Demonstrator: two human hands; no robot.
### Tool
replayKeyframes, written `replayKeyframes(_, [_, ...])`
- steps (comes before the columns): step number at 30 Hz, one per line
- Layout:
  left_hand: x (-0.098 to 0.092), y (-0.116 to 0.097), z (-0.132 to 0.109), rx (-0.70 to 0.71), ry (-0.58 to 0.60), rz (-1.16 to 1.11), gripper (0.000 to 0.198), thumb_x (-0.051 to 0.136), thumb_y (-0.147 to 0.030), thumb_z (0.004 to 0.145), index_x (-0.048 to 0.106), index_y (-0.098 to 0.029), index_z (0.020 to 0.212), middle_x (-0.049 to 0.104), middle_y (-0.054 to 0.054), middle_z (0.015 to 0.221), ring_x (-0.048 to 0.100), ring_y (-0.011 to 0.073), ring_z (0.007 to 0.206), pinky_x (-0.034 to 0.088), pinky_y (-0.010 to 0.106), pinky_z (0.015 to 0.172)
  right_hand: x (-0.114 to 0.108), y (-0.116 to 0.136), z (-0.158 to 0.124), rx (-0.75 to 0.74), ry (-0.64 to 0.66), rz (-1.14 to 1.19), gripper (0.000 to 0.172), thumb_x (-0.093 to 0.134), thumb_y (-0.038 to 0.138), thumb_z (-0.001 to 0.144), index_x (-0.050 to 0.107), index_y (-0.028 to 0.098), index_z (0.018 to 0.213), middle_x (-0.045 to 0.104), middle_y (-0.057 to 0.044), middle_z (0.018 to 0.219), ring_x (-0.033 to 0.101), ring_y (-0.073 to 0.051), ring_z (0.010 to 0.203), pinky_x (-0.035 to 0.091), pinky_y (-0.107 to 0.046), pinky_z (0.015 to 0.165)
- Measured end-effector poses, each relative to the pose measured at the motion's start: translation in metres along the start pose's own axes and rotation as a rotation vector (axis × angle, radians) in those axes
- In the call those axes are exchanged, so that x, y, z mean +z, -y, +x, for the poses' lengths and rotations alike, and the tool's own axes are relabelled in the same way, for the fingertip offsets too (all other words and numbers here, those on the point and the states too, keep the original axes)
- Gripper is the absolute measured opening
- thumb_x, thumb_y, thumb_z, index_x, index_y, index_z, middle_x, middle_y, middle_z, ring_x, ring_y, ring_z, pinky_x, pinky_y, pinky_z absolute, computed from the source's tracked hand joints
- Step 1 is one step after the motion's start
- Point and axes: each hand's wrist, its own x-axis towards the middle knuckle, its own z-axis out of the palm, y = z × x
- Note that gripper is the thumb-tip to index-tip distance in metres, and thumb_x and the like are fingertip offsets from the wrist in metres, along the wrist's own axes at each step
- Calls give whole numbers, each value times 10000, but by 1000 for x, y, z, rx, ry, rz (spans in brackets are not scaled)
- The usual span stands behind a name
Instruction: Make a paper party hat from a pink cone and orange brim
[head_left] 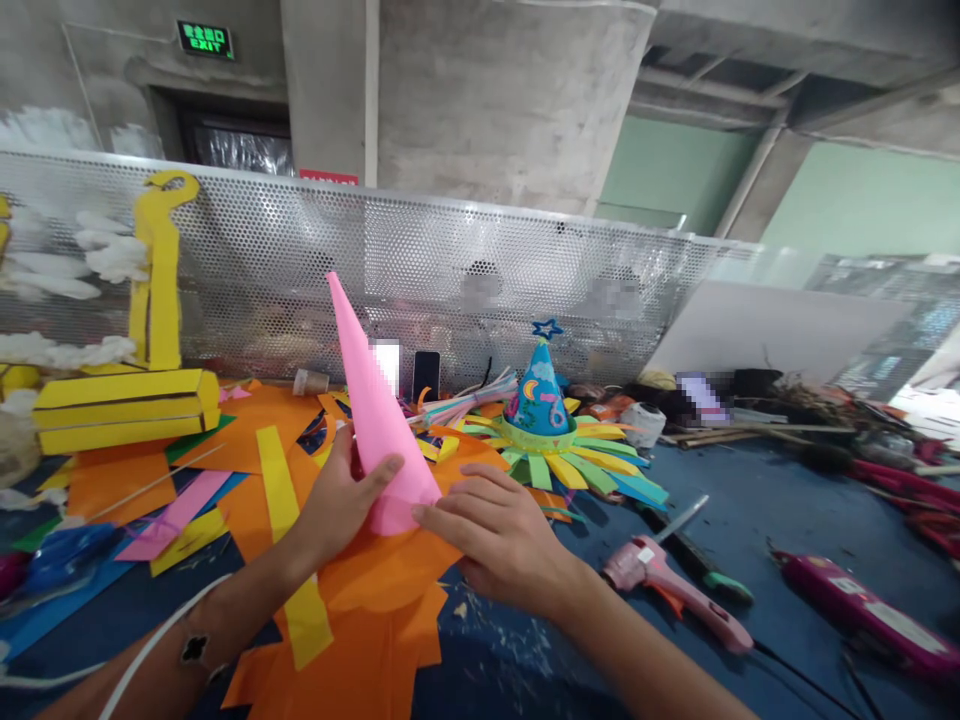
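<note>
A tall pink paper cone point(381, 415) stands tilted in the middle, its narrow tip leaning up and to the left. My left hand point(346, 492) is wrapped round its lower left side, with the thumb across the front. At the lower right edge of the cone, the fingertips of my right hand point(491, 530) grip the rim. Directly under the base is a rounded orange sheet point(390, 575); whether it is joined to the cone I cannot tell. A yellow strip point(300, 610) lies beside my left wrist, over more orange sheets.
Behind the hands stands a decorated blue cone hat point(541, 395) with a fringed brim. To the right lie a pink glue gun point(675, 585), a cutter knife point(701, 560) and a purple power tool point(862, 610). A yellow cardboard model point(127, 410) is at left, before a perforated metal screen point(465, 235).
</note>
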Motion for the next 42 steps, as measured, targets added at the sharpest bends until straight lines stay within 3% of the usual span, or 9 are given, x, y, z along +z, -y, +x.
replayKeyframes(11, [1,4,-1,-4,39,-32,601,720,-569,886,483,-201,1297,672,97,1191,691,273,1079,575,432,957,-1,4,4,-17,-41,33,341,472,62,988,638,219,1241,808,2,879,663,-174,757,497,-371,936])
replayKeyframes(17, [1,8,0,-11,70,-47,624,723,-572,890,463,-206,1323,654,106,1245,666,282,1134,549,437,996,0,5,4,13,-39,13,309,485,62,987,646,221,1197,780,32,772,562,-173,681,406,-372,762])
replayKeyframes(24, [1,11,3,-45,36,0,592,684,-592,898,505,-184,1288,681,126,1220,656,314,1131,520,471,991,2,-1,1,41,-9,18,281,546,115,1001,660,215,1238,814,-2,963,606,-194,845,413,-393,898])
replayKeyframes(28, [2,15,3,-45,56,-15,627,701,-586,881,493,-196,1326,671,135,1288,637,332,1196,514,479,995,1,0,1,16,13,67,358,510,63,1004,639,227,1295,809,15,911,617,-189,874,403,-379,915])
replayKeyframes(36, [3,20,3,-24,69,6,659,706,-598,878,467,-215,1357,636,147,1358,596,361,1277,491,496,1012,3,5,2,6,-32,44,339,489,20,968,668,204,1189,768,31,770,589,-163,732,369,-366,946])
replayKeyframes(42, [1,18,5,-28,35,4,634,719,-609,863,510,-207,1307,686,130,1244,645,344,1182,508,474,976,4,3,1,14,-76,32,394,489,-6,906,676,206,1182,787,30,819,639,-169,840,337,-380,1054])
